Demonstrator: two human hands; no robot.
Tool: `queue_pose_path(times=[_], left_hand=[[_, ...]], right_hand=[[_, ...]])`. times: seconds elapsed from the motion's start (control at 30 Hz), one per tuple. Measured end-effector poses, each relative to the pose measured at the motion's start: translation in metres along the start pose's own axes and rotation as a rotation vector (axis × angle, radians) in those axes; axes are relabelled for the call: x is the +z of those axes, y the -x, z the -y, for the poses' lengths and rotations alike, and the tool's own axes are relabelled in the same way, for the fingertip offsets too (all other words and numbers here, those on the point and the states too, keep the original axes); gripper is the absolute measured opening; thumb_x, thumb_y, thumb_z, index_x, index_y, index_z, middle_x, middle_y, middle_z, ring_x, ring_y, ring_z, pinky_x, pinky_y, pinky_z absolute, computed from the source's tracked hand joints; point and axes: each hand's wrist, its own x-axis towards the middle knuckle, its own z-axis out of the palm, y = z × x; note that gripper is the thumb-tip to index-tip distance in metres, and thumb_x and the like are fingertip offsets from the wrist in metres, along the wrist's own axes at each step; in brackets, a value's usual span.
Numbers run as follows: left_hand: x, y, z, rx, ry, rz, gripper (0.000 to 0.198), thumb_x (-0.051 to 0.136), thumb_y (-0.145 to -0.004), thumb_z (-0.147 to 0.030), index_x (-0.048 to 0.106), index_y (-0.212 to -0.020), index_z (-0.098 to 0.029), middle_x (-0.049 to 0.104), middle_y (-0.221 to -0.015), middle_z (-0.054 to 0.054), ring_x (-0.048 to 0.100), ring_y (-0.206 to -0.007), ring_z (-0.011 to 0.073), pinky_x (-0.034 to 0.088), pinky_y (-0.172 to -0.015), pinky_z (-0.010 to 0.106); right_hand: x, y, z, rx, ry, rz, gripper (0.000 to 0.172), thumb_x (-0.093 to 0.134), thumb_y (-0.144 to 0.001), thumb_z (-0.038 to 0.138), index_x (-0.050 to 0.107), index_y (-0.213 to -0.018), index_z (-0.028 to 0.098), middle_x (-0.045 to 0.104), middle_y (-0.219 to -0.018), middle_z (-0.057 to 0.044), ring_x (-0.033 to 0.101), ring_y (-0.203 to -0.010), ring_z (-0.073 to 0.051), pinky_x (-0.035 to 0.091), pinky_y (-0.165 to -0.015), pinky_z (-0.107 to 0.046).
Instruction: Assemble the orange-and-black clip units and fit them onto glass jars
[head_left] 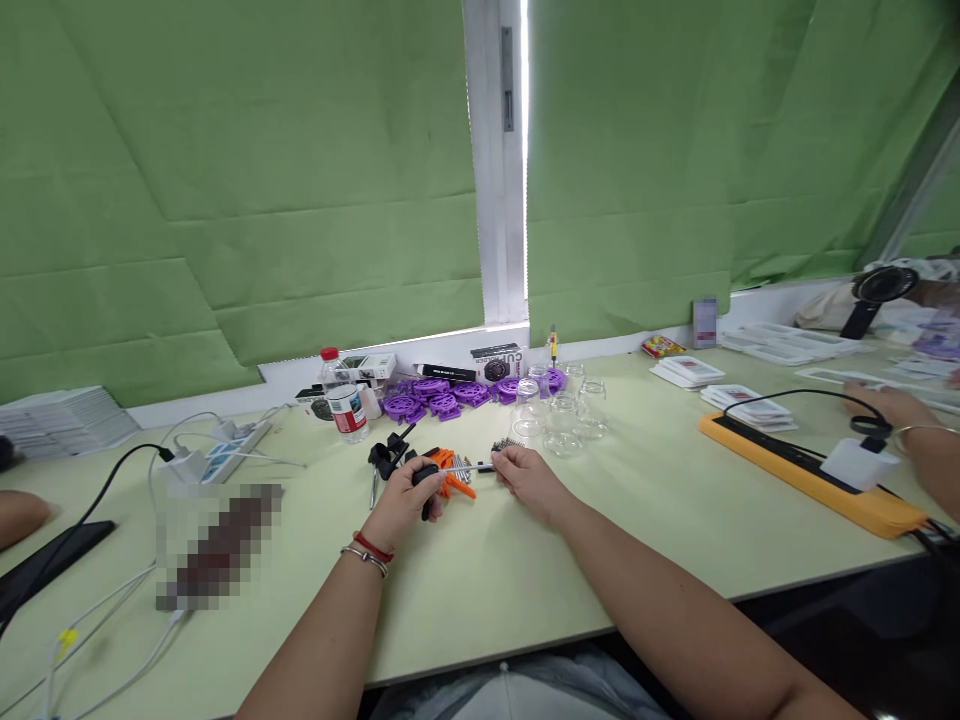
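My left hand (406,496) is closed around the black handle of a screwdriver (459,468), whose metal shaft points right. At the shaft's far end my right hand (528,481) pinches, with its fingertips by a small black piece (487,466); exactly what they grip is hidden. Just beyond those fingers lies a heap of small screws (508,444). Under and behind the shaft are orange plastic parts (459,484) and several thin metal pieces (463,466). Black clamp-like parts (388,455) lie just past my left hand.
Purple plastic parts (442,397) are piled toward the wall, beside clear glass cups (564,420) and a red-capped bottle (345,398). An orange power strip (810,476) lies right, a white one (229,452) left with cables. Another person's hand (889,405) rests at far right.
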Motion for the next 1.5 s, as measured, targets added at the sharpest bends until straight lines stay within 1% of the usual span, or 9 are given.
queue_pose_path(times=[0.1,0.27,0.5,0.7,0.8,0.9,1.03,1.23,1.5], left_hand=[[0.0,0.0,0.0,0.009,0.005,0.002,0.029,0.06,-0.075,-0.043,0.051,-0.085,-0.017,0.055,-0.045,-0.004,0.05,-0.04,0.0113,0.04,-0.042,0.022],[0.0,-0.001,0.002,0.006,-0.003,0.009,0.029,0.06,-0.076,-0.043,0.05,-0.085,-0.017,0.055,-0.044,-0.004,0.05,-0.039,0.0113,0.04,-0.042,0.022],[0.0,-0.001,0.001,-0.004,0.01,0.007,0.03,0.062,-0.074,-0.043,0.051,-0.085,-0.018,0.055,-0.048,-0.004,0.052,-0.04,0.0118,0.04,-0.042,0.022],[0.0,-0.001,0.001,-0.005,0.009,0.009,0.03,0.061,-0.074,-0.043,0.052,-0.085,-0.017,0.055,-0.047,-0.004,0.051,-0.04,0.011,0.04,-0.041,0.021],[-0.001,-0.001,0.001,0.003,-0.001,0.002,0.029,0.06,-0.075,-0.043,0.051,-0.084,-0.017,0.055,-0.046,-0.004,0.05,-0.04,0.0108,0.04,-0.042,0.022],[-0.003,-0.001,0.001,0.013,0.025,-0.007,0.029,0.061,-0.074,-0.044,0.051,-0.083,-0.018,0.056,-0.049,-0.004,0.053,-0.042,0.0118,0.042,-0.043,0.023],[-0.003,-0.002,0.002,0.007,0.039,-0.01,0.03,0.062,-0.073,-0.043,0.051,-0.085,-0.018,0.054,-0.05,-0.005,0.053,-0.042,0.012,0.042,-0.043,0.023],[-0.002,-0.003,0.004,0.005,0.046,-0.011,0.031,0.062,-0.073,-0.043,0.051,-0.087,-0.018,0.055,-0.051,-0.005,0.053,-0.042,0.0113,0.041,-0.041,0.022],[-0.003,-0.003,0.005,0.015,0.049,-0.009,0.032,0.062,-0.073,-0.044,0.052,-0.087,-0.017,0.055,-0.051,-0.005,0.053,-0.042,0.0113,0.04,-0.041,0.022]], right_hand=[[0.0,0.0,0.001,-0.015,-0.017,-0.017,0.031,0.056,-0.078,0.05,0.053,-0.075,0.019,0.049,-0.058,0.004,0.033,-0.048,-0.008,0.026,-0.046,-0.022],[0.0,-0.002,-0.004,-0.028,0.026,-0.017,0.034,0.054,-0.078,0.053,0.053,-0.072,0.019,0.046,-0.056,0.004,0.033,-0.047,-0.009,0.026,-0.047,-0.023],[0.0,-0.001,-0.003,-0.027,0.118,-0.012,0.044,0.048,-0.081,0.057,0.046,-0.059,0.019,0.041,-0.051,0.004,0.031,-0.047,-0.009,0.026,-0.048,-0.024],[0.001,0.0,0.001,-0.008,0.074,-0.011,0.045,0.045,-0.082,0.059,0.051,-0.062,0.019,0.046,-0.052,0.003,0.035,-0.047,-0.01,0.028,-0.048,-0.024],[0.0,0.001,0.003,0.009,0.036,0.003,0.041,0.047,-0.081,0.056,0.054,-0.067,0.018,0.049,-0.055,0.002,0.035,-0.047,-0.009,0.028,-0.047,-0.024],[-0.001,0.002,0.004,0.029,0.006,0.034,0.032,0.054,-0.079,0.049,0.056,-0.071,0.018,0.052,-0.058,0.002,0.034,-0.045,-0.008,0.026,-0.045,-0.023],[-0.001,0.002,0.005,0.025,0.0,0.048,0.025,0.058,-0.076,0.044,0.055,-0.071,0.019,0.053,-0.058,0.002,0.034,-0.044,-0.007,0.025,-0.044,-0.022],[-0.001,0.003,0.008,0.04,0.011,0.061,0.032,0.053,-0.08,0.046,0.052,-0.065,0.018,0.053,-0.057,0.002,0.034,-0.044,-0.007,0.025,-0.044,-0.022],[0.001,0.004,0.006,0.073,0.008,0.053,0.039,0.046,-0.084,0.051,0.052,-0.065,0.018,0.052,-0.058,0.001,0.034,-0.045,-0.007,0.026,-0.043,-0.022]])
